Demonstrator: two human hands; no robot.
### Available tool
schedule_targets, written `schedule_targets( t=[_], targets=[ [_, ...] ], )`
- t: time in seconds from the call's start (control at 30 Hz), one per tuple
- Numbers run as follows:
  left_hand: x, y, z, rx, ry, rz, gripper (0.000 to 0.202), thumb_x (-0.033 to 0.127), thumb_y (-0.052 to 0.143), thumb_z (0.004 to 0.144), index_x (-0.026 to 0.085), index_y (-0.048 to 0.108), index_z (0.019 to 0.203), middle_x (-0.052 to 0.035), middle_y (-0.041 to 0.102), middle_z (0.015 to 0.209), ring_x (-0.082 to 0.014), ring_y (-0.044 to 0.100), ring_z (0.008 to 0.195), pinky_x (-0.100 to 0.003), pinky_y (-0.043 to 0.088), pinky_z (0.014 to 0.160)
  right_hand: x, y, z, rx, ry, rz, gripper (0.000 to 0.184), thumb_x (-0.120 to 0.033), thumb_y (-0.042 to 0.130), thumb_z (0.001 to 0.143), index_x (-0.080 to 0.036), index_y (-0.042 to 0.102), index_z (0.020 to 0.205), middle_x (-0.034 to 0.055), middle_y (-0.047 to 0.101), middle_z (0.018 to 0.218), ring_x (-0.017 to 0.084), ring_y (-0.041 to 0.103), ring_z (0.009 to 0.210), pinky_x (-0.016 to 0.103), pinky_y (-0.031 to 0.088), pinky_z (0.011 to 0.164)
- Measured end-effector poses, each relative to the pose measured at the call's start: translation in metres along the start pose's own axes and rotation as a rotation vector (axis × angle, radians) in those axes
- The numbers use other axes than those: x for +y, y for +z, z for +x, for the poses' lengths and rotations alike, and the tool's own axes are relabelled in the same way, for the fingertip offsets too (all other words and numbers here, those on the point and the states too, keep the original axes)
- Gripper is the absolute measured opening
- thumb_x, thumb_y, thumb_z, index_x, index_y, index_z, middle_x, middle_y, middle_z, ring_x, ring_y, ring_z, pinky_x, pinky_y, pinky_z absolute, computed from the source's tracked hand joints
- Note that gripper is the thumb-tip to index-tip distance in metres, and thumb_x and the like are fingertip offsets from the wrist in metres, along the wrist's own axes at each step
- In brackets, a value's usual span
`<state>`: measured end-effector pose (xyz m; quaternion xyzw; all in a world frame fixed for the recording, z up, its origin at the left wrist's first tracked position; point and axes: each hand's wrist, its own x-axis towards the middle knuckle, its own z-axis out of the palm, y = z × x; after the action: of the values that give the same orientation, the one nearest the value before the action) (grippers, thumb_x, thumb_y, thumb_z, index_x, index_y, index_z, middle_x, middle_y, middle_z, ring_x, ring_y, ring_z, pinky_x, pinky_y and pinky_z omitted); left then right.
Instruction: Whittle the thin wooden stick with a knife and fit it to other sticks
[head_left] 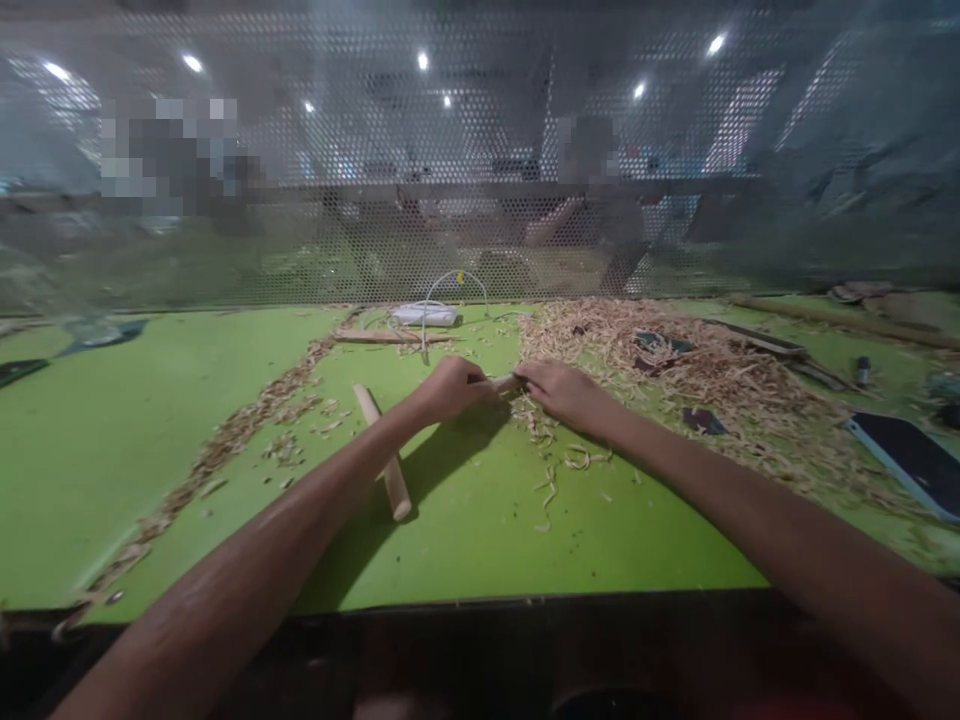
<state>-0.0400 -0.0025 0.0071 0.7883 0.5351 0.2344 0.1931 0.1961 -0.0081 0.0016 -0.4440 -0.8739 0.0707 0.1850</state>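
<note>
My left hand (454, 388) is closed on one end of a short, pale wooden stick (505, 384) above the green tabletop. At the stick's other end is my right hand (559, 393), its fingers pinched together. A small dark edge shows at those fingertips, too small to name. Under my left forearm lies a thicker round wooden rod (397, 488), partly hidden by the arm. Curled wood shavings (577, 457) lie just below my right hand.
A large heap of shavings (600, 325) spreads over the right side. Behind my hands sit a white power strip (426, 315) with a cable and a flat wooden strip (375, 337). A phone (911, 455) lies at right. A perforated screen (465, 240) stands along the back; people are beyond it.
</note>
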Motion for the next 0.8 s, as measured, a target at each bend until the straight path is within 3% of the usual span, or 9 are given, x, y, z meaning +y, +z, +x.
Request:
schedule_targets(
  t=[0.07, 0.13, 0.27, 0.4, 0.5, 0.67, 0.8],
  targets=[
    [0.001, 0.000, 0.000, -0.010, -0.006, 0.009, 0.027, 0.035, 0.069, 0.090, 0.012, 0.082, 0.086, -0.0054, 0.074, 0.069, -0.0087, 0.049, 0.049, -0.023, 0.032, 0.049, -0.001, -0.001, 0.000, 0.004, 0.050, -0.014, 0.043, -0.025, 0.043, 0.104, -0.019, 0.074, 0.134, 0.0142, 0.075, 0.123, 0.031, 0.070, 0.113, 0.052, 0.062, 0.095],
    [0.003, 0.000, 0.001, -0.012, 0.017, 0.022, 0.028, 0.035, 0.068, 0.090, 0.011, 0.081, 0.084, -0.0048, 0.072, 0.066, -0.0089, 0.048, 0.050, -0.023, 0.032, 0.050, -0.008, 0.001, 0.001, 0.000, -0.006, 0.008, 0.043, -0.023, 0.042, 0.104, -0.018, 0.075, 0.131, 0.0141, 0.076, 0.120, 0.029, 0.071, 0.113, 0.051, 0.061, 0.097],
    [0.007, 0.003, 0.001, -0.033, -0.011, 0.061, 0.027, 0.032, 0.066, 0.091, 0.011, 0.078, 0.081, -0.0049, 0.071, 0.067, -0.0100, 0.049, 0.052, -0.023, 0.033, 0.050, -0.013, 0.006, 0.001, -0.002, -0.139, 0.042, 0.041, -0.028, 0.045, 0.105, -0.020, 0.073, 0.134, 0.0113, 0.071, 0.135, 0.030, 0.065, 0.127, 0.052, 0.055, 0.108],
    [0.006, 0.001, 0.001, -0.063, -0.051, 0.114, 0.029, 0.035, 0.067, 0.092, 0.013, 0.073, 0.075, -0.0066, 0.067, 0.065, -0.0101, 0.045, 0.047, -0.026, 0.030, 0.047, 0.022, -0.001, -0.002, 0.022, 0.044, -0.078, 0.041, -0.026, 0.044, 0.104, -0.021, 0.076, 0.130, 0.0120, 0.076, 0.124, 0.033, 0.069, 0.118, 0.060, 0.059, 0.102],
    [0.000, 0.000, 0.002, -0.039, 0.034, 0.244, 0.033, 0.030, 0.064, 0.095, 0.015, 0.067, 0.065, -0.0052, 0.058, 0.057, -0.0096, 0.040, 0.044, -0.028, 0.029, 0.049, 0.042, 0.001, -0.003, 0.063, 0.033, -0.131, 0.042, -0.025, 0.049, 0.101, -0.022, 0.072, 0.137, 0.0124, 0.071, 0.134, 0.035, 0.064, 0.128, 0.064, 0.050, 0.113],
    [-0.001, 0.004, -0.002, -0.121, 0.083, 0.401, 0.034, 0.031, 0.055, 0.101, 0.015, 0.075, 0.079, -0.0063, 0.060, 0.061, -0.0120, 0.043, 0.046, -0.029, 0.034, 0.054, 0.017, 0.015, -0.003, 0.052, -0.100, -0.130, 0.046, -0.023, 0.045, 0.104, -0.019, 0.065, 0.145, 0.0113, 0.059, 0.151, 0.031, 0.055, 0.141, 0.055, 0.046, 0.121],
    [0.005, 0.004, -0.004, -0.163, 0.111, 0.399, 0.038, 0.030, 0.049, 0.103, 0.014, 0.077, 0.082, -0.0089, 0.064, 0.067, -0.0140, 0.048, 0.051, -0.030, 0.037, 0.058, 0.004, 0.014, -0.004, 0.005, -0.143, -0.040, 0.047, -0.023, 0.045, 0.105, -0.022, 0.063, 0.148, 0.0080, 0.056, 0.154, 0.029, 0.058, 0.139, 0.051, 0.049, 0.118]
  ],
)
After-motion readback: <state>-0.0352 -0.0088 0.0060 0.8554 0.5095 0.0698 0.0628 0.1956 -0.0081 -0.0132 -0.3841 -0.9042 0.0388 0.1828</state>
